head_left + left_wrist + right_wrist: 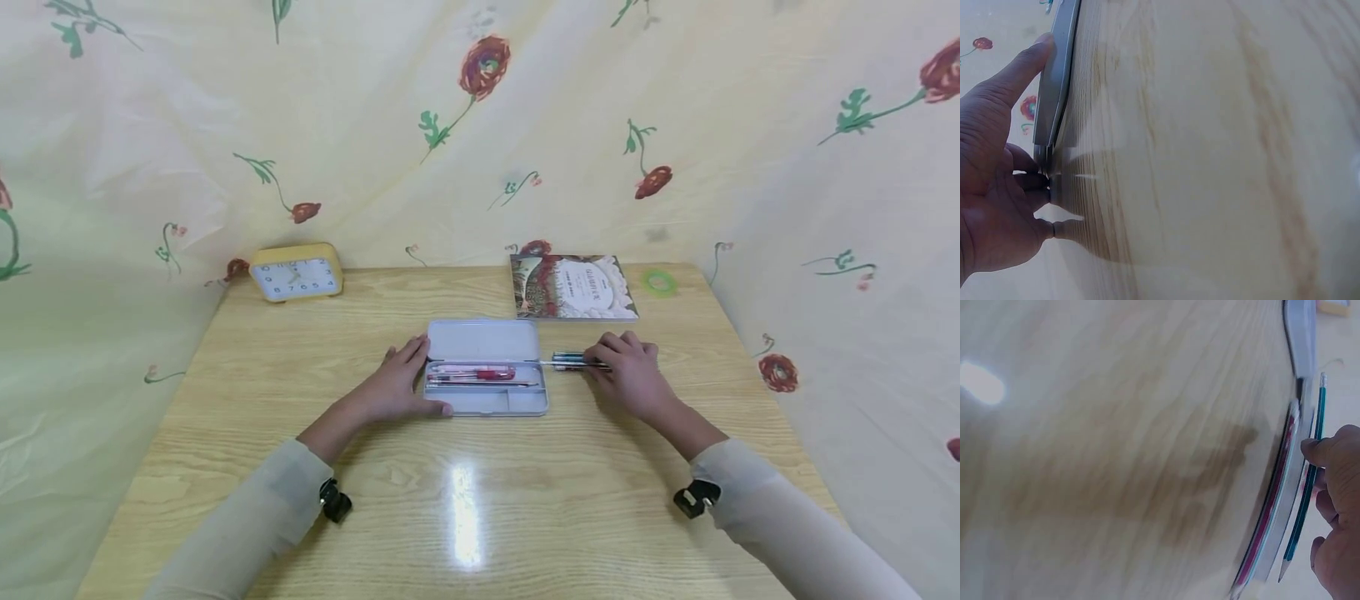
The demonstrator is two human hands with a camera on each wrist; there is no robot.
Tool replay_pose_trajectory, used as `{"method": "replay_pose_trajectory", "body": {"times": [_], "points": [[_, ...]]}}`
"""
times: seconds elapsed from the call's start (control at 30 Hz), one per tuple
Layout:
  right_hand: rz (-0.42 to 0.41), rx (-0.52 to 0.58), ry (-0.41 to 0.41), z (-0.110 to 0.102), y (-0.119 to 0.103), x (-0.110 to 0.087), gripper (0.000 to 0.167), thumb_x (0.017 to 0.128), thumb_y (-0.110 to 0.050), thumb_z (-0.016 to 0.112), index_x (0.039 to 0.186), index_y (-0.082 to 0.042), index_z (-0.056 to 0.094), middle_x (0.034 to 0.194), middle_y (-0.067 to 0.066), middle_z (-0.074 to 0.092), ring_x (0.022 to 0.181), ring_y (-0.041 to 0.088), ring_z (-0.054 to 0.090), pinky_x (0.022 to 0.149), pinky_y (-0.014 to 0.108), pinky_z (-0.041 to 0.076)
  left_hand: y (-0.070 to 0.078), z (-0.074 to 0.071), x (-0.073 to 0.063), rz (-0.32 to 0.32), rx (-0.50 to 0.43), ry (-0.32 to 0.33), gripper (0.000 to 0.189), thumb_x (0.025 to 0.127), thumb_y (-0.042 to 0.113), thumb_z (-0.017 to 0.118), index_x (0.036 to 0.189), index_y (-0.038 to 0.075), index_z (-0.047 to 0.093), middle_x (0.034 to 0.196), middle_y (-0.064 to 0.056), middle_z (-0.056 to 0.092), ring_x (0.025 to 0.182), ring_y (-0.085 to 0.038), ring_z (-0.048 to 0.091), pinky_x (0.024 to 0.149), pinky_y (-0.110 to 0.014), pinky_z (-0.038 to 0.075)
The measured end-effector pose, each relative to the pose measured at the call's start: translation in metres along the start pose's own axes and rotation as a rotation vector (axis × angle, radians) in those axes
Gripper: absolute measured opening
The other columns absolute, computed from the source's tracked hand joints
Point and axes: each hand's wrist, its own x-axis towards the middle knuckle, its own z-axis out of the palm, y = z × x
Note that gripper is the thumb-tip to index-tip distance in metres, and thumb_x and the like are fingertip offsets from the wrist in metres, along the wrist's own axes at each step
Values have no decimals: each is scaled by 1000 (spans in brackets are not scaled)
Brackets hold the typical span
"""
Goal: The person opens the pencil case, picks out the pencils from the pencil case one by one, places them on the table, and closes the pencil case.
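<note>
Two bare hands rest on a light wooden table (465, 500), one on each side of an open grey pencil case (486, 379). The case lies near the middle of the table with its lid folded back flat, away from the person. Its front tray holds a red-and-pink pen (472, 373) and some thin dark sticks, lying lengthwise.

The left hand (396, 387) sits against the left end of the case. Its fingers are extended along the edge of the lid and its thumb lies along the front left corner of the tray. The left wrist view shows the thumb straight against the grey wall (1054, 94) and the other fingers touching the end at the hinge; it steadies the case without closing around it.

The right hand (628, 371) lies just right of the case, palm down, fingers curled over a small bundle of pencils (572, 360) whose ends stick out toward the case. In the right wrist view a teal pencil (1304, 500) is pinched under the fingertips (1322, 450), with its sharpened tip free, lying just beside other flat, coloured items on the table; what those items are cannot be told.

Further back, a yellow alarm clock (296, 272) stands at the left rear corner, a book with a decorated cover (573, 287) lies behind the case to the right, and a green ring (661, 282) lies beside the book. Flowered cloth (480, 125) hangs behind and around the table.
</note>
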Motion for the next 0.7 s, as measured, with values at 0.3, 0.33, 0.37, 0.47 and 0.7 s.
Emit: {"method": "replay_pose_trajectory", "body": {"times": [0.3,0.33,0.37,0.47,0.7], "points": [[43,-6,-19,-5,14,-19,15,90,-9,91,100,-14,80,100,6,69,89,30,50,75,55,39,1,-1,-2,-2,8,-6,142,85,75,84,176,2,4,188,-16,1,175,-35,1,142,-60,-3],[44,-7,-23,-5,15,-20,15,90,-9,90,100,-14,80,100,6,69,89,30,50,75,56,39,1,-1,-2,-3,7,-7,142,85,75,84,176,2,4,188,-15,1,175,-35,1,142,-59,-3],[45,-9,-26,-5,15,-21,14,91,-10,90,100,-14,80,100,6,69,90,30,50,75,56,39,2,-1,-2,-4,8,-8,142,85,75,84,176,2,4,188,-15,0,175,-35,1,142,-59,-3],[38,-23,-23,-4,17,-23,14,91,-10,90,100,-14,80,100,6,68,90,30,50,75,56,39,2,-1,-2,-7,7,-10,141,85,74,84,176,2,4,188,-15,0,176,-34,0,142,-59,-3],[31,-33,-9,-2,20,-25,13,91,-9,89,101,-14,82,101,5,66,90,29,50,75,55,37,3,-1,-2,-11,6,-12,141,85,74,85,176,3,4,188,-15,0,176,-34,1,142,-59,-3]]}}
